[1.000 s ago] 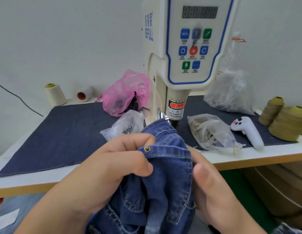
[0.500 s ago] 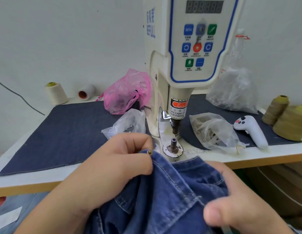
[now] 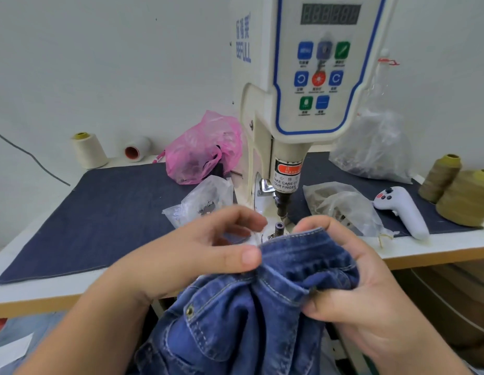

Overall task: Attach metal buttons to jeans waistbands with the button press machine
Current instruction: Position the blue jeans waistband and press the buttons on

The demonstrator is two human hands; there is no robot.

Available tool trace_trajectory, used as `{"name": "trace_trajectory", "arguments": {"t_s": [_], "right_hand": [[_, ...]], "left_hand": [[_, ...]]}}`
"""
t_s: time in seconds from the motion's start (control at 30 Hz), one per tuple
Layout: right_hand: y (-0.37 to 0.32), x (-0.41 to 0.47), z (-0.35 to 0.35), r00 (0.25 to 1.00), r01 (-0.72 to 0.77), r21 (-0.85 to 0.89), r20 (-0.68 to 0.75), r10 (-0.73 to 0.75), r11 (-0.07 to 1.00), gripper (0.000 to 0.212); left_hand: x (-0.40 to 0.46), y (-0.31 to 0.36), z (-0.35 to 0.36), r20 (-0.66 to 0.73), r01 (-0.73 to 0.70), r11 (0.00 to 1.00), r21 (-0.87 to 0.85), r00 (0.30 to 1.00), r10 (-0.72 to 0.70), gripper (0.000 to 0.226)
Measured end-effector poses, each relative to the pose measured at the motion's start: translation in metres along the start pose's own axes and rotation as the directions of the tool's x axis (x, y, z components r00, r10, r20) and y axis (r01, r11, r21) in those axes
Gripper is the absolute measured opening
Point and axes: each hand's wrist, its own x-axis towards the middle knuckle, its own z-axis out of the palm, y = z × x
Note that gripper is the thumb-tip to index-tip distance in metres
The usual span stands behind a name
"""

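- The left hand (image 3: 208, 255) now has its thumb pressed on the jeans (image 3: 262, 307) at the waistband (image 3: 311, 250), fingers loosely curled above and holding nothing; half a second ago it pinched the denim with a small brass stud showing at the fingertips, and that stud is no longer in sight.
- The right hand (image 3: 351, 288) has moved up and grips the bunched waistband, fingers over its far edge, thumb below.
- The waistband edge now sits just near of the lower die (image 3: 279, 228), under the press (image 3: 311, 104), closer than before.
- A rivet (image 3: 190, 310) shows lower on the jeans.
- Judgement: the band is being lined up for pressing; fingers lie near the die.
- Bags (image 3: 341, 209) of parts and a remote (image 3: 403, 209) lie right.
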Motion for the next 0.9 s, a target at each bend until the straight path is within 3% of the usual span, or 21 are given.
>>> {"name": "trace_trajectory", "arguments": {"t_s": [0.07,0.17,0.3,0.4,0.47,0.5,0.53,0.57,0.63,0.73,0.83,0.9], "right_hand": [[0.003,0.003,-0.005,1.0,-0.008,0.007,-0.021,0.008,1.0,0.061],[0.007,0.006,-0.012,0.995,-0.089,-0.05,-0.047,0.087,0.995,0.067],[0.011,0.008,-0.026,0.979,-0.202,-0.218,-0.061,0.193,0.955,0.049],[0.01,0.012,-0.035,0.967,-0.254,-0.34,-0.057,0.249,0.905,0.04],[0.01,0.015,-0.04,0.948,-0.308,-0.379,-0.048,0.314,0.873,0.038],[0.01,0.017,-0.041,0.931,-0.351,-0.371,-0.038,0.364,0.86,0.038],[0.012,0.019,-0.043,0.91,-0.398,-0.341,-0.031,0.413,0.852,0.038],[0.015,0.02,-0.045,0.891,-0.441,-0.292,-0.028,0.453,0.849,0.041],[0.021,0.02,-0.051,0.873,-0.484,-0.142,-0.007,0.488,0.863,0.052],[0.023,0.015,-0.052,0.881,-0.468,0.043,0.098,0.463,0.883,0.052],[0.025,0.013,-0.056,0.9,-0.436,0.086,0.044,0.434,0.896,0.047],[0.028,0.016,-0.056,0.909,-0.415,0.061,-0.011,0.416,0.908,0.043]], "left_hand": [[0.002,-0.009,0.007,0.134,0.111,0.972,-0.207,0.987,-0.084,0.092],[0.0,-0.013,0.005,0.209,0.118,0.971,-0.208,0.975,-0.073,0.069],[0.001,-0.01,0.003,0.171,0.115,0.979,-0.168,0.982,-0.086,0.04],[0.02,-0.006,0.007,0.075,0.183,0.918,-0.353,0.983,-0.167,0.01],[0.022,-0.017,0.004,0.022,0.149,0.802,-0.578,0.986,-0.167,0.037],[0.024,-0.02,0.007,0.019,0.166,0.821,-0.546,0.982,-0.185,0.045],[0.03,-0.02,0.01,0.049,0.176,0.818,-0.548,0.983,-0.179,0.036],[0.042,-0.016,0.016,0.05,0.182,0.744,-0.643,0.979,-0.197,0.017],[0.048,-0.022,0.022,0.056,0.185,0.621,-0.762,0.974,-0.221,0.037],[0.04,-0.034,0.024,0.256,0.294,0.686,-0.665,0.953,-0.161,0.048],[0.033,-0.041,0.022,0.348,0.322,0.817,-0.478,0.924,-0.16,0.055],[0.031,-0.043,0.023,0.376,0.319,0.843,-0.432,0.914,-0.153,0.045]]}}
